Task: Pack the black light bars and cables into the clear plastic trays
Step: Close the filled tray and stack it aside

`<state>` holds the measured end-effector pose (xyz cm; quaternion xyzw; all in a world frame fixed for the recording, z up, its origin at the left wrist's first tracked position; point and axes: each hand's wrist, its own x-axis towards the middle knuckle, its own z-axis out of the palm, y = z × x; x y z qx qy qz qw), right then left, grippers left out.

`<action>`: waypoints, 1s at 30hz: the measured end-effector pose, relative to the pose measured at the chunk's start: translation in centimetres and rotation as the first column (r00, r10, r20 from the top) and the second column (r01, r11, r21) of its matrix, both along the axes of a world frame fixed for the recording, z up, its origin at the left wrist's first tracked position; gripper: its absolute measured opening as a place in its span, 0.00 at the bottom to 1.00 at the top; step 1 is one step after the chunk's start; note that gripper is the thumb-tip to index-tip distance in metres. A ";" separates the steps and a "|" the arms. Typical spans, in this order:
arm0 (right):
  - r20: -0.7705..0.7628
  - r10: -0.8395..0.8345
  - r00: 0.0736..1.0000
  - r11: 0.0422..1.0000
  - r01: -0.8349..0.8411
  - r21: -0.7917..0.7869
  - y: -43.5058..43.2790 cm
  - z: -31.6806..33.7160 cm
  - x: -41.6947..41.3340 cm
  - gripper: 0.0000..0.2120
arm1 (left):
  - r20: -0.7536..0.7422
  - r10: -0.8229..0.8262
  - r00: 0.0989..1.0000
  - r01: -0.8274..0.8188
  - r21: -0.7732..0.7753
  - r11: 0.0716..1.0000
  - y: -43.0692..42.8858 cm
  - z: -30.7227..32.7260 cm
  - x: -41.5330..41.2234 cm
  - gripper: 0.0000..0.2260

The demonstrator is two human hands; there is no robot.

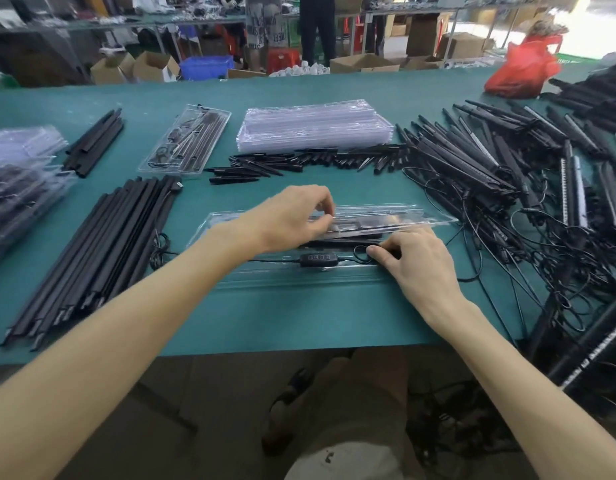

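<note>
Tray (433, 220) of clear plastic is set mid-tabletop (299, 317), with a green strip between it and the near edge. Light bars (351, 233) are laid inside. The cable (278, 260) is pinched in the right hand (417, 265) grip. The left hand (292, 218) grip is curled over the bars, and what it holds cannot be told. Bar piles (102, 251) are heaped close on both sides.

The surface (299, 323) is teal green. Bars (91, 258) and cables (542, 258) are black; some bars at the right carry white dotted strips (577, 192). Trays (313, 128) are clear. Bag (521, 72) red, crate (206, 67) blue, boxes (154, 65) brown.
</note>
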<state>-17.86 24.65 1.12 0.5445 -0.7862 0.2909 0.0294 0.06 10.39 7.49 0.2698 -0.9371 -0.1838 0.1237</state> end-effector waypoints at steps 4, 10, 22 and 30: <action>0.005 -0.005 1.000 1.000 0.005 0.007 0.0 0.0 0.1 0.15 | 0.071 0.008 0.997 -0.014 0.092 0.996 0.0 -2.0 -1.3 0.18; 0.007 0.005 1.000 1.000 -0.005 -0.018 0.3 -0.4 0.3 0.14 | 0.162 -0.016 0.987 -0.005 0.125 0.992 -0.7 -4.1 -1.6 0.22; -0.154 0.063 0.986 0.997 -0.056 0.051 4.3 -1.4 1.6 0.21 | 0.242 -0.022 0.970 0.019 0.014 1.000 -0.7 -5.6 -1.3 0.24; -0.188 0.126 0.974 0.989 -0.107 0.107 4.9 -1.9 1.5 0.24 | 0.258 -0.013 0.966 0.034 -0.077 0.996 -0.3 -6.4 -0.8 0.26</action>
